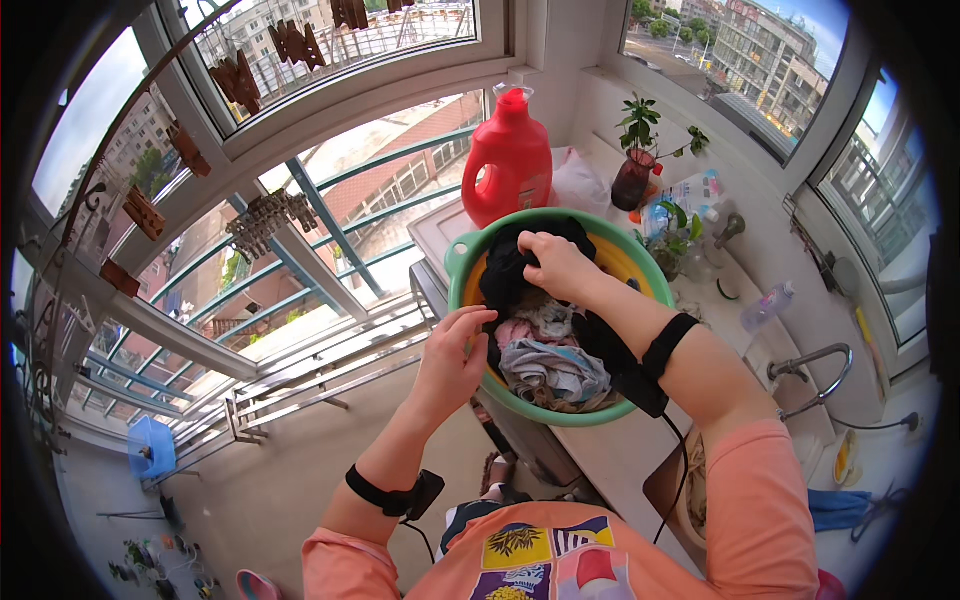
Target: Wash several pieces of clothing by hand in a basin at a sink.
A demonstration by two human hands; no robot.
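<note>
One right hand point(555, 265): pinching black cloth point(512, 262) with fingers drawn in narrow.
Left hand point(455, 355): hovering to the left of that pinch and nearer the body, curving fingers loosely; leaving unclear whether gripping any fabric.
Black cloth: bunching right under and left of the pinch, lying inside the green basin point(570, 416).
Tangle risk: possibly dragging up grey cloth point(555, 370), lying bodyward of the pinch, through lifting while twisted together.
Slip risk: perhaps dropping back through pinching too little fabric.
Knock risk: possibly toppling the red bottle point(515, 150), standing just beyond the grip, through swinging cloth outward.
Cord point(683, 480): trailing bodyward of the grip, possibly snagging on the rim through reaching farther.
</note>
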